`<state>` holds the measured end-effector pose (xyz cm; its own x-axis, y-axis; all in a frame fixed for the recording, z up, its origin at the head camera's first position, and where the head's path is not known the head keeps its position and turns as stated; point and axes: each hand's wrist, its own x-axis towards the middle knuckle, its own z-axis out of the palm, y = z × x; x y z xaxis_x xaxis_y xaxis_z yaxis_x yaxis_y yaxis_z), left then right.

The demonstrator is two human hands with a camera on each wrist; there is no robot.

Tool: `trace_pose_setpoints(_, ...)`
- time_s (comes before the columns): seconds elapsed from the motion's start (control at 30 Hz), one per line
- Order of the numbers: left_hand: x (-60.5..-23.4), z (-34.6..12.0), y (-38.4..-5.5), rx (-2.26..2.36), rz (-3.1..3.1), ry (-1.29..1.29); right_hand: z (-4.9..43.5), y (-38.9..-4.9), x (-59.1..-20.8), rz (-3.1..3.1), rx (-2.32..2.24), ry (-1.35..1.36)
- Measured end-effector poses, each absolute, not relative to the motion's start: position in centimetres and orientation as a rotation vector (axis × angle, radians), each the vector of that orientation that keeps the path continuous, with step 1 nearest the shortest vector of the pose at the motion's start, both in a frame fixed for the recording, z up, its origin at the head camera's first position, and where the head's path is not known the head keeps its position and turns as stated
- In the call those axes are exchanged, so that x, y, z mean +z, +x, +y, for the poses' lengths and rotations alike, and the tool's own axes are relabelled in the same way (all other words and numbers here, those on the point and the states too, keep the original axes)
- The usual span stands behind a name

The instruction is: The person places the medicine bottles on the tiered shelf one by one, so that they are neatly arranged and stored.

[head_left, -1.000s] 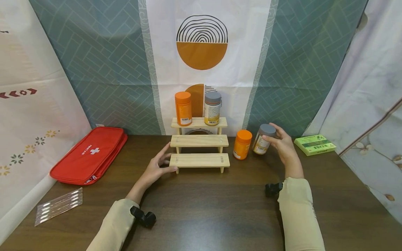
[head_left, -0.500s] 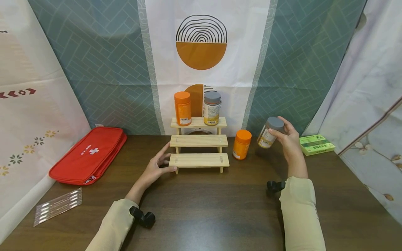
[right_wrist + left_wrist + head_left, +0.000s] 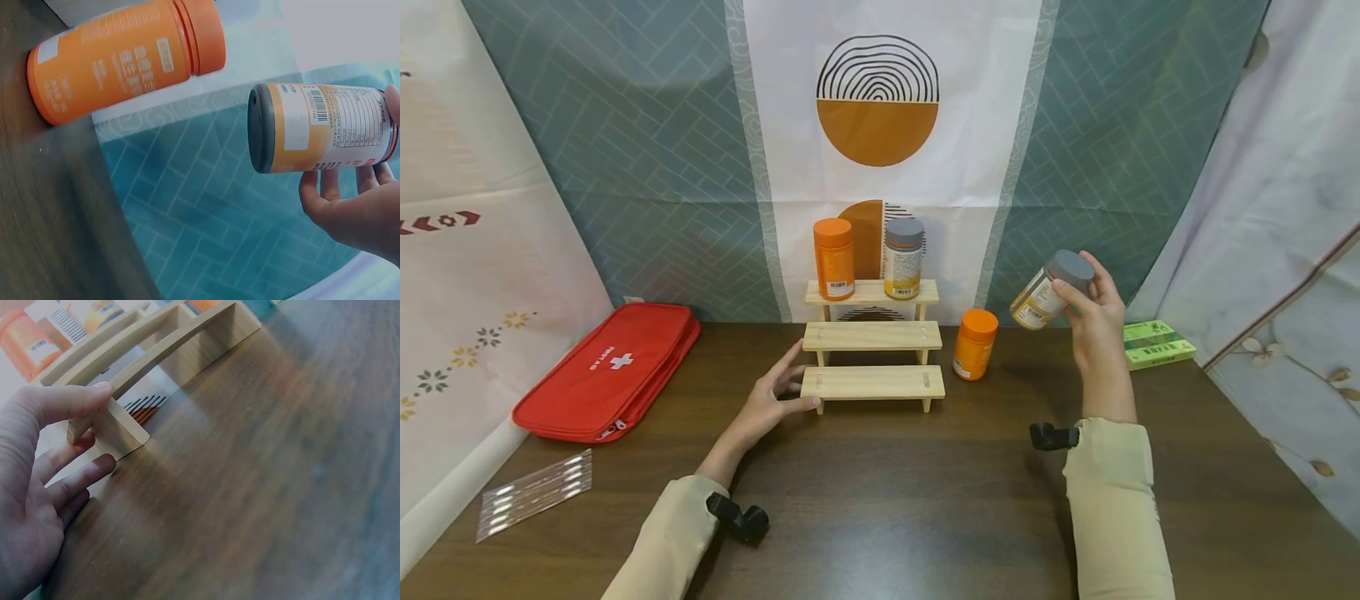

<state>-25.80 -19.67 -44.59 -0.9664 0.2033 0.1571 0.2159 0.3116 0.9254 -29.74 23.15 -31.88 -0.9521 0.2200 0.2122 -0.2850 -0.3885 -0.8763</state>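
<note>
My right hand (image 3: 1099,325) holds a grey-lidded supplement bottle (image 3: 1041,298) above the table, tilted with its lid up to the right. In the right wrist view, the fingers lie along the underside of this bottle (image 3: 325,128). To its left an orange supplement bottle (image 3: 975,346) stands upright on the table. My left hand (image 3: 767,407) grips the left end of a three-tier wooden stand (image 3: 872,382). Its thumb (image 3: 81,400) lies on the lowest tier's plank, fingers below. On the top tier stand another orange bottle (image 3: 834,260) and another grey-lidded bottle (image 3: 903,260).
A red first-aid pouch (image 3: 610,371) lies at the left, with a clear pack of swabs (image 3: 535,493) in front of it. Behind my right hand is a green box (image 3: 1156,344). A patterned cloth (image 3: 1060,150) hangs behind the brown table (image 3: 925,500).
My right hand has lifted the grey-lidded bottle off the table, up and to the right, tilting it further. The left hand stays at the stand.
</note>
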Motion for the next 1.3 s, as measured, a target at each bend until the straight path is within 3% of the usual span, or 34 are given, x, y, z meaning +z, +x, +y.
trace_pose_setpoints(0.47, -44.6, -19.7, -25.8, -1.796, -2.549, -0.387, 20.7, -29.8, -31.4, -1.606, 2.173, 0.029)
trace_pose_setpoints(1.3, -44.4, -19.7, -25.7, -1.825, -2.522, -0.438, 16.3, -29.3, -31.3, -1.802, 2.109, 0.186)
